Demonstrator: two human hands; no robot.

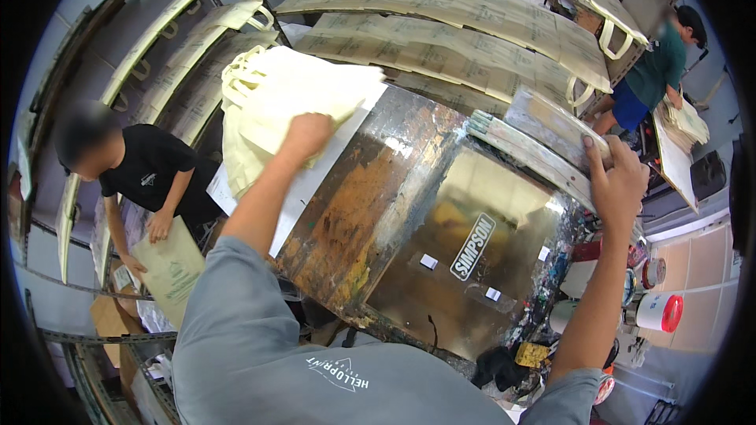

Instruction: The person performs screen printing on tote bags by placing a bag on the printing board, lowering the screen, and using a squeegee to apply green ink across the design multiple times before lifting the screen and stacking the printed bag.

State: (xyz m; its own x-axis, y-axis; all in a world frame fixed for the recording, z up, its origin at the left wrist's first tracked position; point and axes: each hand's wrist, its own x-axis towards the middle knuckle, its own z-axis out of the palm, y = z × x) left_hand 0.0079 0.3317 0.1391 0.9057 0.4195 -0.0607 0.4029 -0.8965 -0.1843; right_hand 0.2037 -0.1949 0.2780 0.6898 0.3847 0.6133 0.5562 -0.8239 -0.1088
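Near centre: glossy board (402, 287). Right: right hand (618, 179), thumb and fingers clasping a raised screen frame (535, 159), likely rigid; hold by rim. Farther left: left hand (309, 138), curled, grip unclear, on cream bags (264, 106), probably light, limp; pinch by edges.

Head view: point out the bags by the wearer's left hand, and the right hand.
Bags (287, 102), head view: upper bag's pale cloth.
Right hand (620, 182), head view: back of the hand.
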